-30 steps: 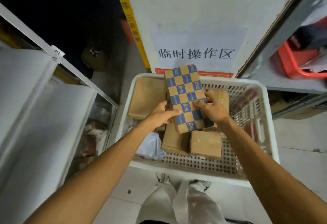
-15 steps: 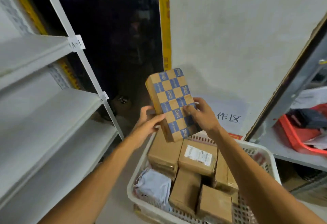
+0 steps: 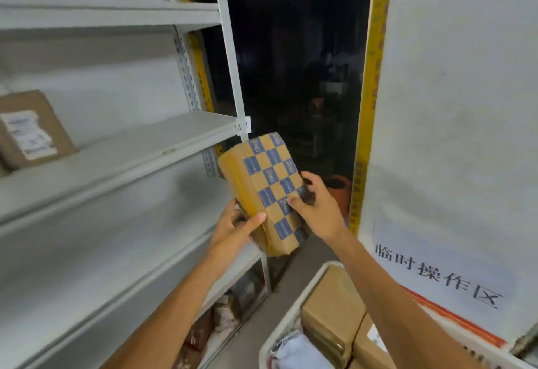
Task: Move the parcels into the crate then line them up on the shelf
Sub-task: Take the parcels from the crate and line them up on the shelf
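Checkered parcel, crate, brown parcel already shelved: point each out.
checkered parcel [image 3: 269, 176]: head view, patterned front face.
crate [image 3: 291, 310]: head view, white left rim.
shelved brown parcel [image 3: 27, 134]: head view, its paper label.

Checked parcel [image 3: 267, 182]: blue-and-tan squares, tilted, up in my grip beside the shelf [image 3: 116, 147].
Crate [image 3: 294, 304]: white, holding brown parcels [image 3: 332, 304].
Shelf: one labelled box [image 3: 32, 127], far left.

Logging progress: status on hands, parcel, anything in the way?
Left hand, right hand grip blue checkered cardboard parcel. Held beside grey metal shelf. White upright post close.
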Tool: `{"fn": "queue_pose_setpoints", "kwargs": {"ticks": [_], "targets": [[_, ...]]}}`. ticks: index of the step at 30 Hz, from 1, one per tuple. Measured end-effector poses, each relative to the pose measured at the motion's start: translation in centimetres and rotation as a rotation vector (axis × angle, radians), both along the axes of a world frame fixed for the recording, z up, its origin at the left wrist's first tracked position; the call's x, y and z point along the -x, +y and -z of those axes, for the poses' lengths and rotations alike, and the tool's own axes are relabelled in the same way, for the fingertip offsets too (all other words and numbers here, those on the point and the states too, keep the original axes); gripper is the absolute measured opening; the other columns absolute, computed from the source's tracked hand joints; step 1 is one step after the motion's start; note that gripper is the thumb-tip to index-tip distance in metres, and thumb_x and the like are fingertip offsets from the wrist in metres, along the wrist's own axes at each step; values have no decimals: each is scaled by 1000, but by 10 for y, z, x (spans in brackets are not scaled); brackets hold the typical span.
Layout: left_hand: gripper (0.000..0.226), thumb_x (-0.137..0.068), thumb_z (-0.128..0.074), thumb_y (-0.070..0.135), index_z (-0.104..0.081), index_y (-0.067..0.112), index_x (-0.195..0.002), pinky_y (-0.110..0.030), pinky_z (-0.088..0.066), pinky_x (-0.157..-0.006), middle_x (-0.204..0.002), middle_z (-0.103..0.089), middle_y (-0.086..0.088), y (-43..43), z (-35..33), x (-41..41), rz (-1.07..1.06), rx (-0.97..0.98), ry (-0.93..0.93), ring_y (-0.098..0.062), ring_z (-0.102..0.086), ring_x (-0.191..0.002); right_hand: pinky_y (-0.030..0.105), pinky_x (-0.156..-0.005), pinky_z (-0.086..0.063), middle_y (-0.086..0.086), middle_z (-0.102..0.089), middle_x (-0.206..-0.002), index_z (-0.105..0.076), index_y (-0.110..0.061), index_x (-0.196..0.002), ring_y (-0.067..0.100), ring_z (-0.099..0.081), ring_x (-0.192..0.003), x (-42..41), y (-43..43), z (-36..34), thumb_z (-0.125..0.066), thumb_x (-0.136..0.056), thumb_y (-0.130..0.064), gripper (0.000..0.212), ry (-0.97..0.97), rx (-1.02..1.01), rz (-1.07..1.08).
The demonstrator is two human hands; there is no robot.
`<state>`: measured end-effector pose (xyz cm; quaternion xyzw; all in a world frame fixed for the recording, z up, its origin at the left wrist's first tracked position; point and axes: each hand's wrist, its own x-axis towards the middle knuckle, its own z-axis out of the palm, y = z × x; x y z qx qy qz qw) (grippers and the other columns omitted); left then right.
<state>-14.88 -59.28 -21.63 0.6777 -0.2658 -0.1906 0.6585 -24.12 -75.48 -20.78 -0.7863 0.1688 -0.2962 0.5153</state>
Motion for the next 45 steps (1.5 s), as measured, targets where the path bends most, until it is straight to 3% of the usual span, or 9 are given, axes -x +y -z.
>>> {"fn": "queue_pose_setpoints", "kwargs": {"ticks": [5,11,16,20,23,28,33,40,45], "targets": [[101,-51,-82,60,-38,33,-138,-49,-53,-90,-127,-54,-4,41,-28,-50,-72,32,-38,-22,-57,-117,-3,-69,-40,-25,-56,-107,-46,-22,-129,-27,-51,-89,-41,41,-21,-70,-87,-22,48,-92,-20,-139],[65,-75,-66,58,-40,44,-133,-48,-48,-98,-131,-57,-3,84,-69,-107,-117,116,-156,-24,-55,-120,5,-67,-48,-29,-47,-113,-28,-39,-132,-10,-52,-100,-97,95,-63,-83,-67,-33,86,-113,-120,-354],[56,-88,-48,58,-46,33,-139,-39,-49,-93,-132,-58,3,134,-90,-155,-106,142,-144,-23,-55,-122,20,-74,-56,-10,-58,-120,-38,-31,-137,8,-64,-104,-139,124,-81,-76,-70,-31,78,-190,-361,-493],[73,-77,-53,74,-47,33,-138,-59,-39,-104,-139,-52,-8,170,-91,-178,68,98,-29,-33,-49,-128,43,-93,-53,0,-63,-124,-46,-31,-137,20,-62,-114,-168,148,-82,-81,-69,-44,78,-157,-432,-592],[78,-73,-62,68,-38,39,-142,-54,-46,-99,-135,-54,-7,189,-97,-184,-60,117,-100,-32,-52,-124,44,-90,-55,-5,-67,-118,-48,-32,-136,20,-62,-114,-183,163,-80,-72,-79,-41,63,-138,-371,-580],[68,-88,-63,24,-28,27,-146,-18,-55,-66,-119,-57,13,217,-102,-201,-253,173,-254,5,-66,-88,37,-77,-59,-8,-66,-112,-49,-38,-130,17,-63,-106,-211,188,-84,-60,-92,-24,42,-213,-390,-466],[61,-85,-69,14,-44,28,-138,-19,-54,-64,-116,-67,-3,247,-98,-224,-295,172,-287,-17,-65,-102,49,-90,-55,-1,-59,-130,-49,-36,-134,21,-57,-119,-239,212,-78,-59,-93,-30,43,-211,-257,-377],[65,-64,-78,41,-49,39,-122,-40,-53,-89,-125,-60,1,258,-89,-239,-359,207,-324,-20,-58,-112,18,-76,-49,-16,-53,-130,-33,-41,-141,5,-55,-110,-261,235,-79,-66,-73,-47,76,-160,-198,-508],[55,-86,-66,12,-40,28,-132,-43,-56,-79,-116,-68,-3,253,-90,-253,-282,251,-205,-25,-65,-107,27,-76,-57,-4,-64,-125,-44,-34,-134,14,-66,-106,-281,224,-77,-73,-71,-35,70,-219,-336,-543]]}}
